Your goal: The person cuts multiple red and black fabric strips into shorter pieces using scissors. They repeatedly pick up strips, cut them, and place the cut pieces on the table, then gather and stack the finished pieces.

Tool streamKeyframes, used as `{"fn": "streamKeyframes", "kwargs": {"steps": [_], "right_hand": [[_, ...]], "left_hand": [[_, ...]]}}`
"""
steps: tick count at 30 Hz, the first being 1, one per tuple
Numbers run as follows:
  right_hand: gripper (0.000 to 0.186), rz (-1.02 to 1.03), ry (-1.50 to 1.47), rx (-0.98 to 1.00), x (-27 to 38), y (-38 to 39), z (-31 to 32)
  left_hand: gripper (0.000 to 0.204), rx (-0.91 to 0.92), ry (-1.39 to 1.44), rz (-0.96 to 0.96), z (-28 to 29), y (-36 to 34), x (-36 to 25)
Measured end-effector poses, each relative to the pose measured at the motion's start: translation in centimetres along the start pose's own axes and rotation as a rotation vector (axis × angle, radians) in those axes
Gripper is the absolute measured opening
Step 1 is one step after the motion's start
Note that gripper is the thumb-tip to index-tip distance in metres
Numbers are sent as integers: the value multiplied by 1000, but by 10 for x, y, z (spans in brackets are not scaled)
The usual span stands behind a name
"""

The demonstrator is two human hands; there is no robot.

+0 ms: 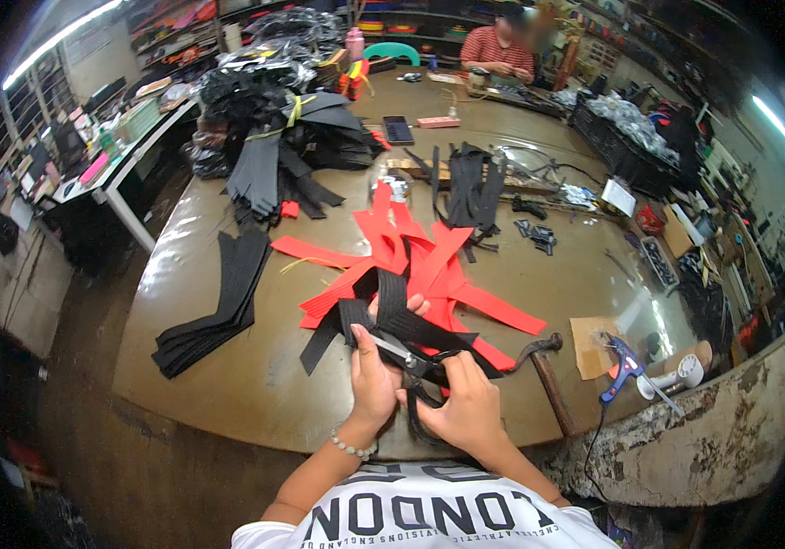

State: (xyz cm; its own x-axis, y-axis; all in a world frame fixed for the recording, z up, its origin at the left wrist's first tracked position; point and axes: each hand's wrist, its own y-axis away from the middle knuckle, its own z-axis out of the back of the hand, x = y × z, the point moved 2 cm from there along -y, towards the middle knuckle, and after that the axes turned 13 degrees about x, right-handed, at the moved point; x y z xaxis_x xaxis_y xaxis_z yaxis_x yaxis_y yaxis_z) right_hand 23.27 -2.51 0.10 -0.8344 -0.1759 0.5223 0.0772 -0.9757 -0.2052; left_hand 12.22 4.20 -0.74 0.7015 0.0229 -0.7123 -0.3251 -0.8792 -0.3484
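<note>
My left hand (376, 380), with a beaded bracelet at the wrist, is closed on a black strap (402, 318); some of its fingertips show behind the strap. In my right hand (466, 403) are black-handled scissors (414, 363), fingers wrapped round the handles. Their blades point up and left, close to the left thumb and the strap; whether they touch the strap I cannot tell. Under and beyond the hands spreads a pile of red straps (447, 261), crossing in many directions. To the left lies a stack of ribbed black straps (219, 306) with a bend in it.
A large heap of black straps (296, 137) stands at the far left of the brown table (292, 416). More black straps (472, 188) lie beyond the red ones. At right are a hammer (546, 375), a blue glue gun (626, 366) and a white spool (685, 371). Another person (500, 50) sits opposite.
</note>
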Motion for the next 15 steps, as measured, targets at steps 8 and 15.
{"fn": "streamKeyframes", "kwargs": {"steps": [8,15], "right_hand": [[43,19,36,-2,-7,5,-10],[39,20,-38,157,-6,8,-23]], "left_hand": [[39,7,-29,148,9,8,8],[26,-114,161,219,18,14,1]]}}
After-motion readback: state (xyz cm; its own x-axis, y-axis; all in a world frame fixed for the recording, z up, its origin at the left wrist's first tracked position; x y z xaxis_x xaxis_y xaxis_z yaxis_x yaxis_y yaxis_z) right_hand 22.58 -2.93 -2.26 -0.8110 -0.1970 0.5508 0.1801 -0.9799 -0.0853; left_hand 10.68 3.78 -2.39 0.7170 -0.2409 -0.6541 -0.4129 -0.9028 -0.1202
